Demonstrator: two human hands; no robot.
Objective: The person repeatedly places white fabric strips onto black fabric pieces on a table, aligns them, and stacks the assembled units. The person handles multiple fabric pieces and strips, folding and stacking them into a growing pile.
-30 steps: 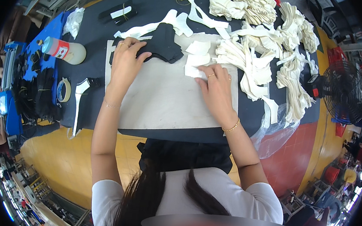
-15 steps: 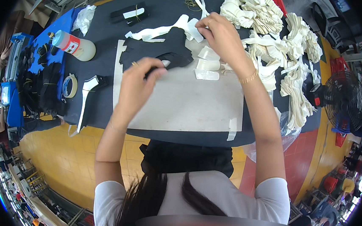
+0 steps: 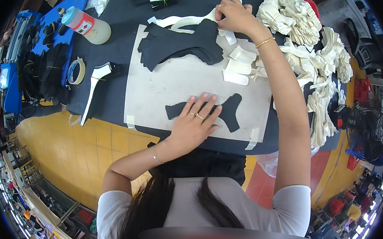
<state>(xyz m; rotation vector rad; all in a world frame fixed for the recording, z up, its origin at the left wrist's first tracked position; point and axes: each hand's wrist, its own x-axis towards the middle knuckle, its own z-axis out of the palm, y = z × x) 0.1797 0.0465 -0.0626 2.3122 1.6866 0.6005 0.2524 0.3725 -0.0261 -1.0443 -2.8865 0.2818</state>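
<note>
My left hand (image 3: 194, 122) lies flat with fingers spread, pressing on a black Y-ended cut piece (image 3: 231, 111) on the grey board (image 3: 158, 83). My right hand (image 3: 236, 16) reaches to the far side, its fingers bent and closed on the end of a white curved strip (image 3: 185, 21). Its fingertips are partly hidden. Between the hands, a stack of black cut pieces (image 3: 175, 44) sits on the board's far part. Right of that stack, several short white pieces (image 3: 239, 67) lie on the board.
Bundled white strips (image 3: 294, 19) are heaped at the right. To the left are a white-capped bottle (image 3: 91, 26), a tape roll (image 3: 76, 71), a tied white-and-black bundle (image 3: 99, 78) and black bundles (image 3: 51, 72) on blue. A fan (image 3: 366, 128) stands beyond the table's right edge.
My left hand has come nearer and right, and a single black piece now lies flat under it. My right hand has moved slightly farther away along the white strips.
</note>
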